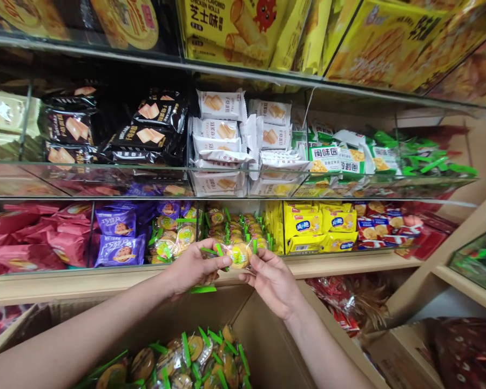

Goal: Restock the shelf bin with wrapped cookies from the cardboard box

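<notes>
My left hand [196, 266] and my right hand [273, 281] are raised at the front of the lower shelf. Between them they hold a clear-wrapped round cookie packet [240, 254] with green ends, pinched at both sides. More green-ended packets seem to be under my left fingers, partly hidden. Just behind the hands, similar packets [237, 227] stand in rows in a shelf compartment. Below my hands, a cardboard box [263, 329] contains many packets of the same kind [182, 359].
Yellow packs [303, 221] sit right of the cookie rows, purple packs [119, 251] to the left. Glass dividers and a glass-fronted upper shelf [146, 175] hold black, white and green packs. A wooden shelf edge [336, 265] runs below; another carton [405, 351] is at the lower right.
</notes>
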Motion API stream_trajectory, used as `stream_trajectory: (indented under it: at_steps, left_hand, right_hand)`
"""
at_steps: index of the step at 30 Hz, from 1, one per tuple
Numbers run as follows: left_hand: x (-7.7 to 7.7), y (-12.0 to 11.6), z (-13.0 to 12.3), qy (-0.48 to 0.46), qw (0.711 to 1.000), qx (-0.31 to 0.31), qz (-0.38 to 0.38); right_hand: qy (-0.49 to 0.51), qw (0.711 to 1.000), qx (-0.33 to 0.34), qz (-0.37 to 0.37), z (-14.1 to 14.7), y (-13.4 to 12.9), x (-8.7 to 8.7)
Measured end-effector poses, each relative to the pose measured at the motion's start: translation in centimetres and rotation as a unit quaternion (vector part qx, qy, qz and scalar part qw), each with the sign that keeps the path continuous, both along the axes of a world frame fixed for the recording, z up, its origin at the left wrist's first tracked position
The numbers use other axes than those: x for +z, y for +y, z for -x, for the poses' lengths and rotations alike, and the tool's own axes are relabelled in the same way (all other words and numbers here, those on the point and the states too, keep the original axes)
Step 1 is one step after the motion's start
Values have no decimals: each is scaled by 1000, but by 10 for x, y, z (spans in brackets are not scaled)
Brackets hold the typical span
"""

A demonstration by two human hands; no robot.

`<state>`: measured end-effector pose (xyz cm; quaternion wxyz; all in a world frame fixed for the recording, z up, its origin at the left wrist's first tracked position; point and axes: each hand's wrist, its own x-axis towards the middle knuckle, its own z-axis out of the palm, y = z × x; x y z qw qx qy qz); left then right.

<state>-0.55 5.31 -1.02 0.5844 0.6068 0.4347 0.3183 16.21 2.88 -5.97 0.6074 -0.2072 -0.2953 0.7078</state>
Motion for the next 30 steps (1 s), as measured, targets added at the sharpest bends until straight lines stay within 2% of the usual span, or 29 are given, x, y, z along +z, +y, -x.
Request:
stream_trajectory:
  at_steps: [4,6,10,14,17,23,25,27,29,30]
  left_hand:
    - [-3,-6,-3,-25,999,-36,17]
    - [-4,-9,-7,-35,999,-23,19]
    - [-6,-10,-12,-38,999,13,14]
    - [-12,-7,-11,28,998,18,-56]
    - [-20,-7,-9,50,996,25,-70]
    - [-32,-16,-10,53,998,42,-15]
    - [-31,-19,-12,3,999,47,10]
    - [-27,-21,-13,-58,995,64,44]
    - [-25,-20,-13,-90,989,96,65]
    - [-25,-19,-13,-93,987,113,69]
  right_hand:
    - [-57,996,-69,10,-1,3,-3]
    - [-83,993,-88,6,-3,6,-5]
    - [-197,973,-120,-25,-8,7,-5]
    - [-282,953,-90,-70,-10,3,-3]
    - [-351,929,-76,-91,-9,4,-4]
    - [-330,926,-160,-90,-16,19,10]
    - [-352,923,-118,-103,-13,21,16]
    - [-387,913,-42,-123,-7,23,20]
    - [-441,886,9,-145,-2,30,23]
    - [-482,863,10,-153,0,37,25]
